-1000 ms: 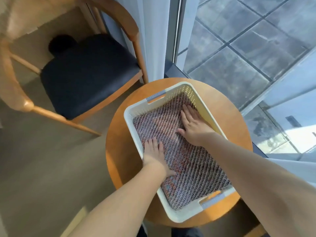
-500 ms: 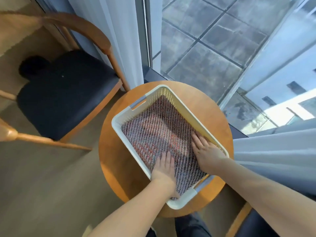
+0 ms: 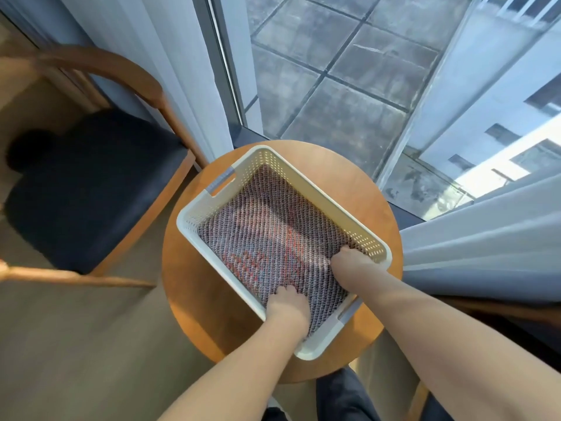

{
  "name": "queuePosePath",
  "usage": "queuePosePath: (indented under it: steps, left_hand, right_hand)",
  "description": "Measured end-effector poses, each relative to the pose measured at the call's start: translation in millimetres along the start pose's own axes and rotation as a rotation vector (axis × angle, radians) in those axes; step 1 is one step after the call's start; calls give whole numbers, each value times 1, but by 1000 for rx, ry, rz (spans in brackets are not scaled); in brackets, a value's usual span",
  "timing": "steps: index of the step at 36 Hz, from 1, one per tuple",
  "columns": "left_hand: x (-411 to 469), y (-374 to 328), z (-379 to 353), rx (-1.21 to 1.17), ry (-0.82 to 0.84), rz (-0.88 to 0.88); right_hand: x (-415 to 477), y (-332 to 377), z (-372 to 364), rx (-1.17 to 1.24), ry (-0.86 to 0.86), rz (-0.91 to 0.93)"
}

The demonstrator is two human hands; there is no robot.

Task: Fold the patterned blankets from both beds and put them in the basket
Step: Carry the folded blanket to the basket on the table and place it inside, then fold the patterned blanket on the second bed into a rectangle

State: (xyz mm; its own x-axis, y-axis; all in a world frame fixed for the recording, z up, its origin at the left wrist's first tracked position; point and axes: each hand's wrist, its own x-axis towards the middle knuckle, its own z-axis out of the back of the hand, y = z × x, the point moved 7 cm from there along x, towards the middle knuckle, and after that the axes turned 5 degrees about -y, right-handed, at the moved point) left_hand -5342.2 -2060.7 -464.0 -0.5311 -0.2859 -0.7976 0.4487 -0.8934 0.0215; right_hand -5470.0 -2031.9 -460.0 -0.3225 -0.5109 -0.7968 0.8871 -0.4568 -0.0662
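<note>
- Round wooden table point(image 3: 358, 189) by the window point(image 3: 334, 86) carries a white basket point(image 3: 194, 220).
- Left grip point(image 3: 287, 303), right grip point(image 3: 353, 262): fingers bent into patterned blanket point(image 3: 273, 232), earlier flat; pinching unclear.

One head-worn camera looks steeply down, close above the basket point(image 3: 306, 183) on the round worktop point(image 3: 358, 189) by the window.

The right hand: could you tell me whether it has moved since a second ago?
Yes. Against the white basket, the right hand slid back along its right wall, from mid-basket to the near corner.
</note>
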Motion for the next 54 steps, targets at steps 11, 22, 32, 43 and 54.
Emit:
queuePosePath:
  steps: [11, 22, 32, 43, 54]
  left_hand:
    - [-13, 29, 4, -61, -55, 171]
    - [-49, 48, 14, 30, -223, 13]
    - [-199, 151, 79, -198, -676, 127]
    - [-417, 253, 14, -381, -954, 719]
    - [-643, 193, -238, -634, -818, 1395]
  right_hand:
    - [0, 15, -7, 114, -204, -29]
    - [-43, 16, -17, -23, 68, -208]
    - [-157, 108, 111, 77, -568, 100]
    - [-271, 274, 208, 6, -940, 690]
    - [-440, 492, 77, -267, -849, 1344]
